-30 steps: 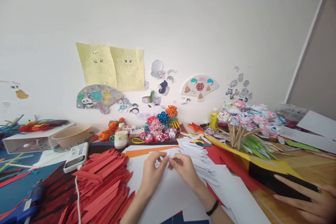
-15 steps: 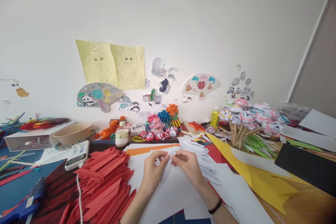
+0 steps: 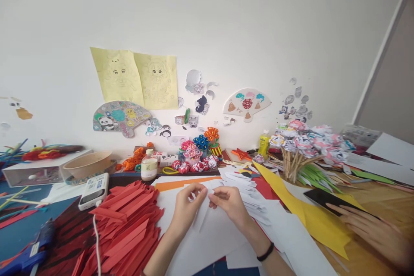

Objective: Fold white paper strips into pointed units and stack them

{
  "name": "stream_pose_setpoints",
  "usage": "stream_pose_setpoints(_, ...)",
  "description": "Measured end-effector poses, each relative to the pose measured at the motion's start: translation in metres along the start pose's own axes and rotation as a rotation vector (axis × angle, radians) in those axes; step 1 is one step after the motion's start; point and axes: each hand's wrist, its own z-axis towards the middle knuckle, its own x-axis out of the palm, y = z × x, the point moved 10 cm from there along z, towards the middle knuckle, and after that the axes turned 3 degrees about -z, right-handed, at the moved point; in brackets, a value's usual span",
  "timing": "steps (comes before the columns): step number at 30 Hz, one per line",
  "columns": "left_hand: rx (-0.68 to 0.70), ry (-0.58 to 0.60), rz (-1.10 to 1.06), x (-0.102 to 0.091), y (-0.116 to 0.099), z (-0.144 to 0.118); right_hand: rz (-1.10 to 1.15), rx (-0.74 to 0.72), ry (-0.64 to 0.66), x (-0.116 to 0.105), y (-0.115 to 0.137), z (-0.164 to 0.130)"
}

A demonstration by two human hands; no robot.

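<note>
囍 on fan (image 3: 246, 104), 茉 on bottle (image 3: 149, 168)

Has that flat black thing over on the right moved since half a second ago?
Yes. The flat black thing has shifted left in the view: its left end now lies closer to the paper-flower bundle.
</note>
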Motion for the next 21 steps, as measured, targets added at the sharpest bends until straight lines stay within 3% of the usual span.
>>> stream_pose_setpoints(6, 0.052, 0.053, -0.022, 0.005, -0.009, -0.001, 0.019, 0.022, 0.016, 0.002, -0.003, -0.002)
stream_pose_setpoints(11, 0.115, 0.028, 0.036, 0.003, -0.017, -0.004, 0.018, 0.031, 0.040, 0.005, -0.004, -0.002)
stream_pose_setpoints(17, 0.130, 0.126, 0.099, 0.009, -0.016, -0.004, 0.000, 0.033, 0.009, 0.000, -0.005, -0.001)
stream_pose_setpoints(21, 0.140, 0.104, 0.147, 0.006, -0.013, -0.004, -0.021, 0.044, 0.003, 0.001, -0.007, -0.002)
